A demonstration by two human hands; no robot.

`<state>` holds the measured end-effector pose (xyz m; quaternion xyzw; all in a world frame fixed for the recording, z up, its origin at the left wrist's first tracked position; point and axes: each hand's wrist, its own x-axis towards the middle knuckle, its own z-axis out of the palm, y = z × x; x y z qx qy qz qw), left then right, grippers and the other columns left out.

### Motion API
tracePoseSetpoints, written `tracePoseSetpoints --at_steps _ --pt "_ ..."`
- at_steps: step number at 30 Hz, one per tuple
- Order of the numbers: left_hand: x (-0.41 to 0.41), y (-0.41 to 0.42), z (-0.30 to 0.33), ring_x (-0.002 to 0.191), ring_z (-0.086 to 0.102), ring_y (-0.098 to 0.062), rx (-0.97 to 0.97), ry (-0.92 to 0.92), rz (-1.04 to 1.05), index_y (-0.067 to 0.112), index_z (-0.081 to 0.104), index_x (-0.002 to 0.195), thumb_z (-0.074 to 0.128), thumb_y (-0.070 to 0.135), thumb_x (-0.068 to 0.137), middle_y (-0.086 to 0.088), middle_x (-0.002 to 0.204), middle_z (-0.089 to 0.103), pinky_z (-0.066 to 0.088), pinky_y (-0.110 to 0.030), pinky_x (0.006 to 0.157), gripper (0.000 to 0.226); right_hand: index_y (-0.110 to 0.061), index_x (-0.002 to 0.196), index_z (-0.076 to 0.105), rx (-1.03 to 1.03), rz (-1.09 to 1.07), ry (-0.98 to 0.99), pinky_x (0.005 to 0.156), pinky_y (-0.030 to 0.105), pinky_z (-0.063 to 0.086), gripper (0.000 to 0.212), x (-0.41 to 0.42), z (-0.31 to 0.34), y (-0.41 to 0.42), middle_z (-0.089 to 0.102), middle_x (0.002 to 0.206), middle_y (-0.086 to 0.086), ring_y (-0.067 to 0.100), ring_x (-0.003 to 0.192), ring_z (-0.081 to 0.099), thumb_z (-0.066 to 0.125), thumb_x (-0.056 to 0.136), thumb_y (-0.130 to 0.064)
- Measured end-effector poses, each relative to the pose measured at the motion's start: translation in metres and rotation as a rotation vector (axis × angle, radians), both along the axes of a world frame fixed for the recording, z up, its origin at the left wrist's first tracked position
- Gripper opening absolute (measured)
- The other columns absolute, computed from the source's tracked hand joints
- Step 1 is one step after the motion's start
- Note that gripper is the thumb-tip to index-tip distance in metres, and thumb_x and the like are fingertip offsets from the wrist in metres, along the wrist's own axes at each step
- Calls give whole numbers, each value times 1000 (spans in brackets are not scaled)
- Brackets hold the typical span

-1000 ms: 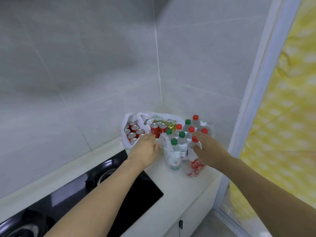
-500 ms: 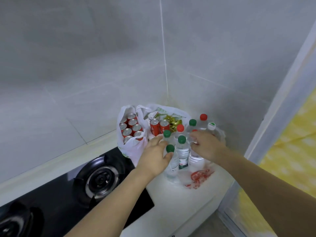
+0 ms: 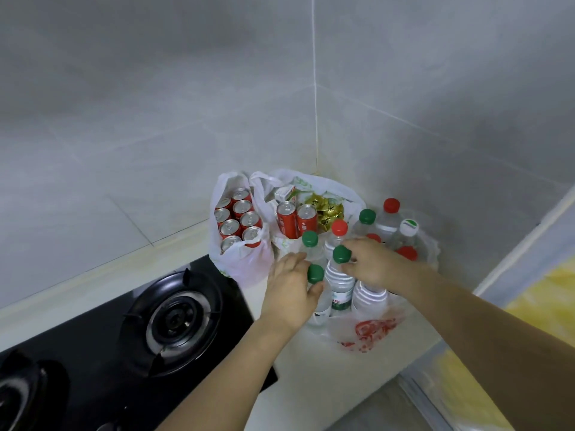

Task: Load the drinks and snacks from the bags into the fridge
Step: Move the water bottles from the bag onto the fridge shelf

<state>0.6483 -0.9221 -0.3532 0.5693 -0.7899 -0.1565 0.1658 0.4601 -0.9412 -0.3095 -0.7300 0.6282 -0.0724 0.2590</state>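
Note:
Several clear water bottles with green and red caps stand in a flattened plastic bag (image 3: 370,332) in the counter's corner. My left hand (image 3: 291,295) grips the neck of the nearest green-capped bottle (image 3: 315,273). My right hand (image 3: 375,264) pinches the neck of a second green-capped bottle (image 3: 341,255) beside it. A white bag (image 3: 239,262) to the left holds several red cans (image 3: 238,223). Behind it a second white bag (image 3: 311,185) holds two red cans (image 3: 297,222) and gold-wrapped snacks (image 3: 325,209).
A black gas hob (image 3: 174,321) with two burners lies on the white counter (image 3: 311,381) left of the bags. Grey tiled walls (image 3: 155,104) meet in the corner behind them. A pale door frame (image 3: 529,241) and yellow curtain (image 3: 547,293) stand at the right.
The view moved closer and downward. My left hand shifted from the can bag to the front green-capped bottle, and my right hand moved left onto the neighbouring bottle's neck.

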Motion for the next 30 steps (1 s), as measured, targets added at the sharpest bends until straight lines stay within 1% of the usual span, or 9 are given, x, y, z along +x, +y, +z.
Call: tracePoseSetpoints --at_steps 5,11,14,17,19,21,23,26,30 --pt "3 1 -7 139 34 -15 -19 37 25 19 52 138 61 42 94 4 143 48 2 -38 122 51 -29 83 47 28 -20 -33 74 33 45 19 1 -11 -6 56 88 -7 15 83 57 65 90 -26" --pt "5 3 -6 146 20 -12 -33 77 24 22 51 139 58 45 95 10 144 47 -22 -35 116 50 -20 85 54 -31 -60 -98 70 32 43 15 4 -11 -7 57 85 -4 16 80 57 69 87 -21" --pt "7 2 5 147 19 -11 -86 115 -14 22 59 129 57 49 94 13 136 54 -30 -32 112 44 -13 93 58 -47 -86 -160 75 35 46 16 5 -6 -3 60 87 1 21 83 59 70 87 -22" --pt "6 0 30 140 34 -12 -169 265 -15 19 63 122 49 60 91 9 130 58 -19 -34 120 53 -20 89 58 -91 -129 -284 76 36 49 16 6 17 -1 62 86 2 20 82 61 72 86 -26" --pt "5 0 60 125 39 2 -183 404 -2 19 62 122 55 54 93 13 123 60 8 -48 123 45 -23 87 59 -139 -142 -400 68 24 44 15 6 44 2 60 80 -7 10 76 59 73 86 -24" --pt "7 2 93 109 41 17 -129 548 -3 25 57 123 58 43 97 29 111 59 31 -49 115 32 -18 92 62 -208 -164 -521 63 15 39 13 8 73 6 57 78 -10 2 71 53 74 86 -21" --pt "11 6 123 108 52 8 -99 686 5 31 54 119 56 45 98 33 106 58 44 -41 104 25 -19 97 61 -363 -191 -560 68 15 38 18 10 98 10 53 86 -6 3 76 49 72 87 -29" --pt "15 14 162 98 60 1 -189 869 64 27 51 114 53 45 99 18 104 63 48 -22 85 24 -26 101 53 -474 -230 -686 84 18 41 12 19 129 18 52 108 4 8 95 49 58 96 -36" --pt "24 26 205 79 58 5 -342 994 129 17 49 109 51 36 101 6 90 64 44 -9 71 20 -17 108 52 -557 -328 -909 71 3 42 25 41 167 29 66 102 -2 -9 83 58 46 100 -40"
